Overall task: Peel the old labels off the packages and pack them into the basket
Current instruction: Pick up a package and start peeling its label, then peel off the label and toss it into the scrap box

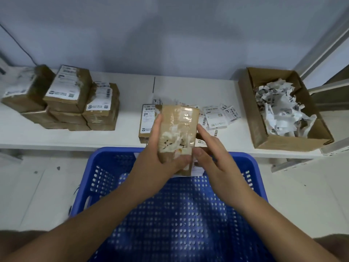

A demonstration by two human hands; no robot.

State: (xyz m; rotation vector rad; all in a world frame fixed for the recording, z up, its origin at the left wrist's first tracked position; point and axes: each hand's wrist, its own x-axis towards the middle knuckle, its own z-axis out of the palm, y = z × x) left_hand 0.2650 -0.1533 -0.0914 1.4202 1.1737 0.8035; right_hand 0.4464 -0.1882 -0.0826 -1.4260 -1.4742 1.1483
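Note:
A brown taped package (178, 129) with torn white label scraps on its face is held above the far rim of the blue basket (105, 178). My left hand (160, 154) grips its left side and lower end. My right hand (211, 148) lies against its right edge with the fingers stretched out, thumb near the lower corner. Another labelled package (146, 122) sits on the white table just behind. A stack of labelled brown packages (71, 99) stands at the left of the table.
An open cardboard box (251, 103) full of peeled label scraps stands at the right of the table. Loose peeled labels (219, 116) lie on the table behind my hands. A white wall rises behind; a metal shelf frame (321, 48) stands at far right.

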